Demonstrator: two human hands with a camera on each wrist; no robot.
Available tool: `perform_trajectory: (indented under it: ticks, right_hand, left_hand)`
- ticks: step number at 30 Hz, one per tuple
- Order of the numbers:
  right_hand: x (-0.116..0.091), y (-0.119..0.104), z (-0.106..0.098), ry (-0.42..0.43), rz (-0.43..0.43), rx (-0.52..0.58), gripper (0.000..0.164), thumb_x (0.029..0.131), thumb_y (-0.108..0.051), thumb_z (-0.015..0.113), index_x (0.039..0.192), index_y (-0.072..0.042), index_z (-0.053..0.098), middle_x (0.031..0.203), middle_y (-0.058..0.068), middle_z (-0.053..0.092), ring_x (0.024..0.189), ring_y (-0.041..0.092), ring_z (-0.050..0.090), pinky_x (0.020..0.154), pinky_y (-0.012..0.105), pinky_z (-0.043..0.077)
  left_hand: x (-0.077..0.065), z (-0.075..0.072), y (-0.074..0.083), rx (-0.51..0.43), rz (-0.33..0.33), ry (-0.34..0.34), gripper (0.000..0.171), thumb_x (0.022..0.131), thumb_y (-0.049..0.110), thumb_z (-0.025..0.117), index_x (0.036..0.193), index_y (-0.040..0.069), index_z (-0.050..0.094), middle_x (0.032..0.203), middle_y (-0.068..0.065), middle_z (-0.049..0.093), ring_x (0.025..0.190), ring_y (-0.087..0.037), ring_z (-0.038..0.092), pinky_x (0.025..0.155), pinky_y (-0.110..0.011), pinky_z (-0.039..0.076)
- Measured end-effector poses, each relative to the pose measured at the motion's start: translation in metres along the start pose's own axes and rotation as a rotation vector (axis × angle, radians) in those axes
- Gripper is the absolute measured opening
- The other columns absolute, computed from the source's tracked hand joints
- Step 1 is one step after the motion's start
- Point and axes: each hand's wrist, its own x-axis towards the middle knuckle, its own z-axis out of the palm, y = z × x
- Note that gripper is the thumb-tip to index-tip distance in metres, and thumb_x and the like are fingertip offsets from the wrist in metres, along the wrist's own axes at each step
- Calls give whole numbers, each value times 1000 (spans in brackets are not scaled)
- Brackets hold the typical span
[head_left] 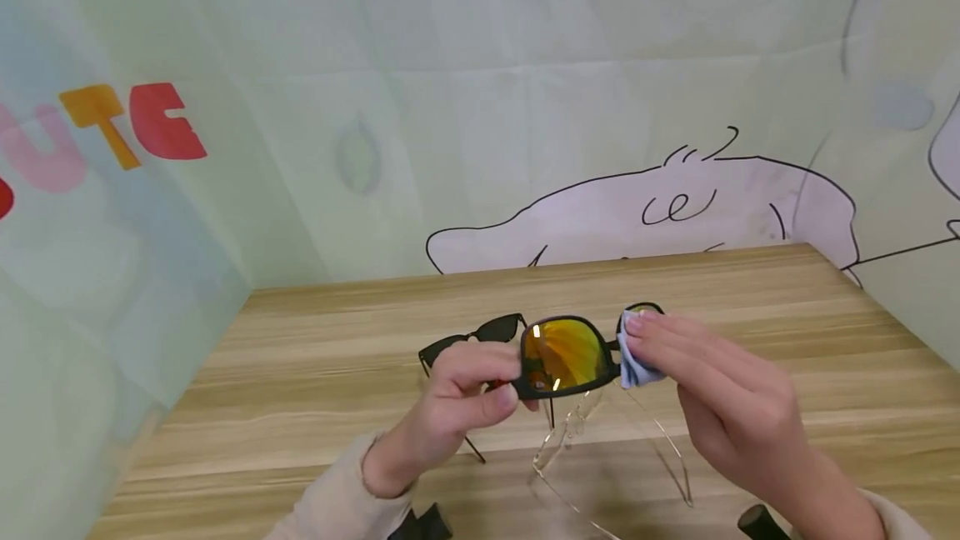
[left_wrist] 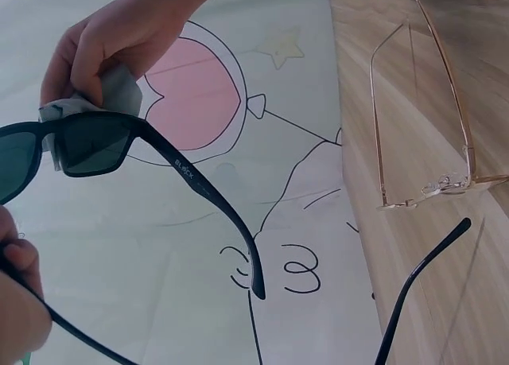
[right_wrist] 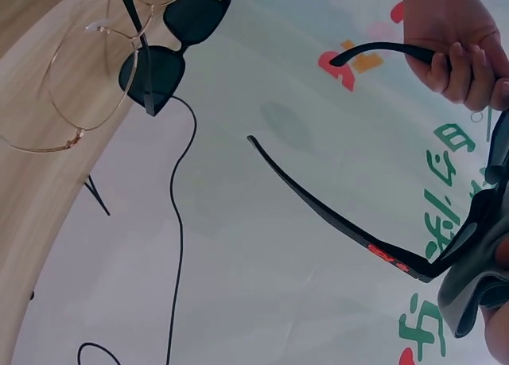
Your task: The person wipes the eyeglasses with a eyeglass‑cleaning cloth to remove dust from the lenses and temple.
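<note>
My left hand (head_left: 453, 402) grips black-framed sunglasses (head_left: 566, 354) at one end of the front, thumb and fingers pinching the hinge corner. Their lenses look mirrored orange-yellow in the head view and dark from behind in the left wrist view. The temples (left_wrist: 211, 194) hang unfolded. With my right hand (head_left: 738, 394), I pinch a blue-grey cloth (head_left: 637, 361) over the other lens, covering most of it. In the right wrist view the cloth (right_wrist: 469, 293) is folded around the frame, and my right hand is mostly cut off at the edge.
On the wood-grain table (head_left: 337, 407) behind my left hand stand other dark sunglasses (head_left: 498, 328) with temples unfolded. Thin gold wire-framed glasses (head_left: 551, 448) lie below the held pair. A printed curtain (head_left: 480, 107) hangs behind and at the sides of the table.
</note>
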Motion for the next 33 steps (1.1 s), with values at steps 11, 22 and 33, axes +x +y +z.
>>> perform_trajectory:
  ticks: [11,22,33]
  right_hand:
    - [-3,-9,-4,-59,-11,27,22,95,-6,52,89,7,69,88,19,69,97,22,65,90,24,44]
    - [-7,-1,-9,37,13,12,23,95,2,47,88,10,67,86,20,68,96,20,64,87,23,47]
    - [-3,2,-9,23,87,18,24,94,2,44,94,9,68,92,21,68,96,20,65,87,23,47]
  left_hand:
    - [-4,-3,0,-16,-14,61,34,98,19,48,81,-8,59,71,-20,57,67,-24,53,61,-35,47]
    - [-11,-5,0,-242,-69,91,28,96,16,49,88,-9,57,88,-2,62,79,-19,54,72,-33,48]
    - [-8,-3,-3,-229,-3,-6,32,97,14,46,82,-14,53,77,-27,54,82,-23,55,71,-36,46]
